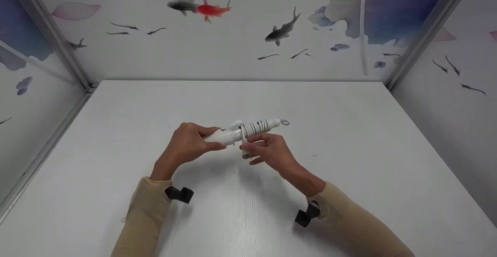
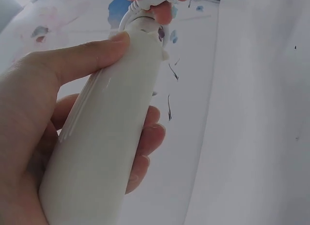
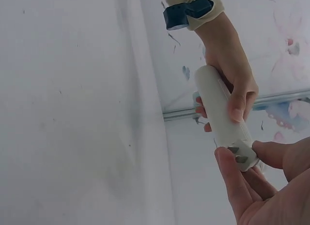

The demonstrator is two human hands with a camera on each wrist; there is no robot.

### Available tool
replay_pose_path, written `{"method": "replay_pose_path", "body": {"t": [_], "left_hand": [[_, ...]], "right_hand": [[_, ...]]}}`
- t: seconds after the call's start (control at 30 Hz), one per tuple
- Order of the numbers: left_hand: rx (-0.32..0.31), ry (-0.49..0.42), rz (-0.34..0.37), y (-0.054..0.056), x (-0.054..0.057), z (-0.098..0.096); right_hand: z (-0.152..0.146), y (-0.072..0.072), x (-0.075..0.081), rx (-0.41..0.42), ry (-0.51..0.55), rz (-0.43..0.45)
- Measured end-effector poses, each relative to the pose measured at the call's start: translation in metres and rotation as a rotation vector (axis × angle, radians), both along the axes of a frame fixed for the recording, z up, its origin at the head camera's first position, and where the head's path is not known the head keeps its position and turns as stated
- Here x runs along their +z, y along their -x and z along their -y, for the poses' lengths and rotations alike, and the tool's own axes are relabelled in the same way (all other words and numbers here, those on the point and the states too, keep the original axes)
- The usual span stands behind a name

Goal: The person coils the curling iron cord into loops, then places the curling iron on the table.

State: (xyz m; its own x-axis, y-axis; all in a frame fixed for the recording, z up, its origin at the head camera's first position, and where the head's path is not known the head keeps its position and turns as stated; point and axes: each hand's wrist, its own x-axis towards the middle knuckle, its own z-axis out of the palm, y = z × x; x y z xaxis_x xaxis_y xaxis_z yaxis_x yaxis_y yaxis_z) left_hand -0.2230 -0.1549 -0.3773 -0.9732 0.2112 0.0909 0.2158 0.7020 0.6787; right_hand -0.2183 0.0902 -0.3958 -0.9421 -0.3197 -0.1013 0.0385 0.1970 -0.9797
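A white curling iron point(image 1: 222, 136), with a smooth thick handle point(image 2: 104, 133), is held above the table, tilted slightly up to the right. My left hand point(image 1: 187, 142) grips the handle, its thumb along the near side and the other fingers around the back. White cord point(image 1: 256, 128) is wound in several turns around the narrower end and finishes in a small loop point(image 1: 285, 122). My right hand point(image 1: 273, 152) pinches the cord's white plug point(image 1: 245, 154) just below the windings. In the right wrist view the plug's flat metal prongs point(image 3: 240, 159) show between thumb and fingers.
Below both hands lies a white tabletop point(image 1: 240, 210). A white back panel point(image 1: 233, 55) printed with fish and side panels on metal posts point(image 1: 423, 32) enclose it. Black wrist cameras point(image 1: 180, 195) sit on both beige sleeves point(image 1: 357, 222).
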Motion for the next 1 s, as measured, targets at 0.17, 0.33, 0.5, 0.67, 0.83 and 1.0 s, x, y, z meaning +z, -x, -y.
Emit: {"method": "replay_pose_path", "body": {"t": [0.17, 0.33, 0.5, 0.67, 0.83, 1.0], "left_hand": [[-0.007, 0.074, 0.027, 0.005, -0.008, 0.000], [-0.013, 0.104, 0.048, 0.009, -0.016, -0.001], [-0.036, 0.073, 0.087, 0.012, -0.026, 0.004], [-0.079, 0.057, 0.124, 0.016, -0.035, 0.010], [-0.106, 0.050, 0.146, 0.019, -0.042, 0.012], [-0.100, 0.047, 0.147, 0.019, -0.046, 0.012]], "right_hand": [[0.003, 0.004, -0.013, 0.031, -0.019, 0.047], [0.007, 0.011, -0.018, 0.016, -0.080, 0.041], [0.010, 0.015, -0.023, 0.009, -0.147, 0.065], [0.013, 0.016, -0.032, 0.011, -0.196, 0.092], [0.015, 0.017, -0.039, 0.015, -0.211, 0.105], [0.014, 0.018, -0.042, 0.025, -0.218, 0.108]]}}
